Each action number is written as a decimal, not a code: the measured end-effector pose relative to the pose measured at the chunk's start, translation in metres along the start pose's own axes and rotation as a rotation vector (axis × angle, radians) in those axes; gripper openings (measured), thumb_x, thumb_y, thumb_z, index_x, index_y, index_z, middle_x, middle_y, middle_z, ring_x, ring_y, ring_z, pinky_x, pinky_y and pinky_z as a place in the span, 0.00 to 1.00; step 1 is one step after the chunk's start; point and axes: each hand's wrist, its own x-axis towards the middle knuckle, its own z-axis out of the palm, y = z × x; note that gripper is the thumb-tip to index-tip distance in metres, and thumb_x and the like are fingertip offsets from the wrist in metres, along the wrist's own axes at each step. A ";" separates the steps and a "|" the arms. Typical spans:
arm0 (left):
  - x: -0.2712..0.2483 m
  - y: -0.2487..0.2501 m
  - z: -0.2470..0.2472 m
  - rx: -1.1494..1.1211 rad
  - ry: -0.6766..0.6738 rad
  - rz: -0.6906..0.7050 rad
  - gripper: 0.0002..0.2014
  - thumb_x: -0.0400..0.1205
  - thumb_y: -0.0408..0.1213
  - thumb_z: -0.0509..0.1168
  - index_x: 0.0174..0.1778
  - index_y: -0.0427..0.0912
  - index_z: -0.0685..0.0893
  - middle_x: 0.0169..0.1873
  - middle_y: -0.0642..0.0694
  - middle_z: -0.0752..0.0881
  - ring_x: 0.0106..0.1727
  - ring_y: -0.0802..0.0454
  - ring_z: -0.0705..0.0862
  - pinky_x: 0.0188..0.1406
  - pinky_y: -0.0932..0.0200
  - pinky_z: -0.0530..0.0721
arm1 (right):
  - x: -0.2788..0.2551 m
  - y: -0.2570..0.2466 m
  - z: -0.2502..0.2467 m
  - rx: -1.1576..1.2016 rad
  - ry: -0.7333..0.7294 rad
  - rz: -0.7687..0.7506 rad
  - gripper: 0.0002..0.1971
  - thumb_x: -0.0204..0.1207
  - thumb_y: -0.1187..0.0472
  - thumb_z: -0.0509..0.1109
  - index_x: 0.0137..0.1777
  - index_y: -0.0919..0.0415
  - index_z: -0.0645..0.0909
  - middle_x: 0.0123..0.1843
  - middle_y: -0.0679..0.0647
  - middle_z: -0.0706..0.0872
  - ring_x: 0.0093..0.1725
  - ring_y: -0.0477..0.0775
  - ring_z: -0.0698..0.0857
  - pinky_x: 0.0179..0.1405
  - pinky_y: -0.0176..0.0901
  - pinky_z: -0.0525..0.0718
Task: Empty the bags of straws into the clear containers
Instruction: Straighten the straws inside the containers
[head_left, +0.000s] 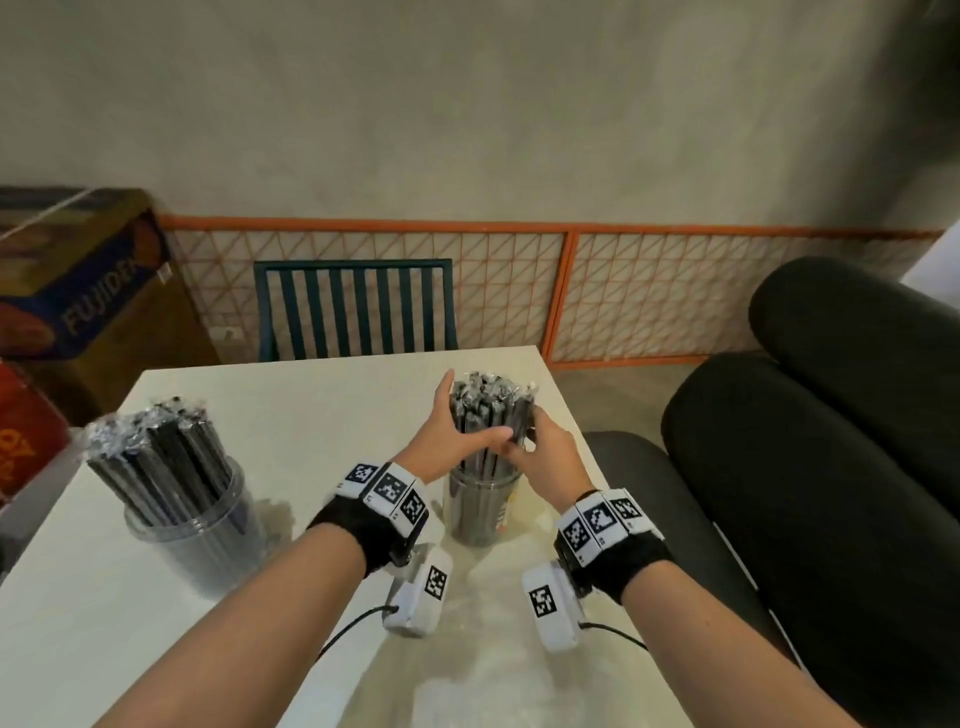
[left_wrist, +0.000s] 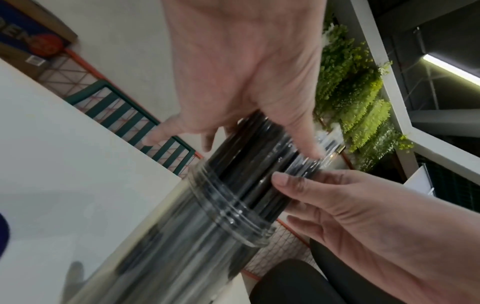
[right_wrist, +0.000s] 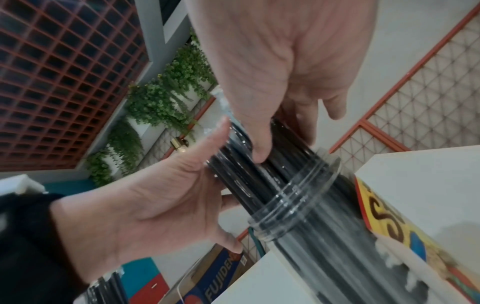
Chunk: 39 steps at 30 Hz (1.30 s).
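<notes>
White square table at centre; two clear cylindrical plastic containers are counted on it, both upright and both filled with black straws in clear wrappers. The left clear container stands near the table's left edge, well apart from both hands, its straws fanned and leaning left. The right clear container stands near the table's right edge, between the forearms, with its bundle of black wrapped straws projecting well above the threaded rim.

Two hands are counted, both on the right bundle. The left hand is laid against the bundle's left and near side, fingers fairly straight and spread, pressing rather than wrapping. The right hand is curled on the bundle's right side, thumb and fingers closed on a few straws. The task appears near its end: straws seated, being gathered and straightened.

A crumpled clear plastic bag, seemingly emptied, is seen on the near table; only one can be made out, blurred.

Risks, as judged: the right container stands close to the table edge, so a sideways push from the left hand could tip or slide it off. A loosened hold could let the tall straws splay and spill over the rim.
</notes>
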 end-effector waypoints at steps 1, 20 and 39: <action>0.003 -0.001 0.001 -0.001 0.034 0.011 0.47 0.74 0.42 0.73 0.82 0.48 0.49 0.78 0.45 0.67 0.76 0.50 0.69 0.74 0.56 0.68 | 0.002 -0.002 -0.004 -0.023 0.009 -0.011 0.24 0.74 0.59 0.74 0.69 0.64 0.74 0.64 0.59 0.84 0.65 0.57 0.82 0.56 0.35 0.75; 0.013 -0.010 -0.001 0.044 -0.091 0.033 0.48 0.66 0.40 0.78 0.75 0.58 0.54 0.65 0.62 0.73 0.66 0.66 0.75 0.68 0.69 0.73 | -0.013 0.002 0.015 0.063 -0.138 -0.026 0.54 0.70 0.55 0.76 0.83 0.52 0.37 0.82 0.53 0.60 0.81 0.57 0.61 0.79 0.58 0.65; 0.002 -0.023 0.020 0.017 0.085 0.049 0.55 0.61 0.52 0.80 0.77 0.64 0.49 0.75 0.53 0.67 0.75 0.54 0.71 0.76 0.49 0.71 | 0.050 0.029 -0.030 0.129 -0.654 -0.163 0.42 0.67 0.59 0.79 0.77 0.46 0.60 0.75 0.40 0.70 0.78 0.41 0.65 0.76 0.34 0.63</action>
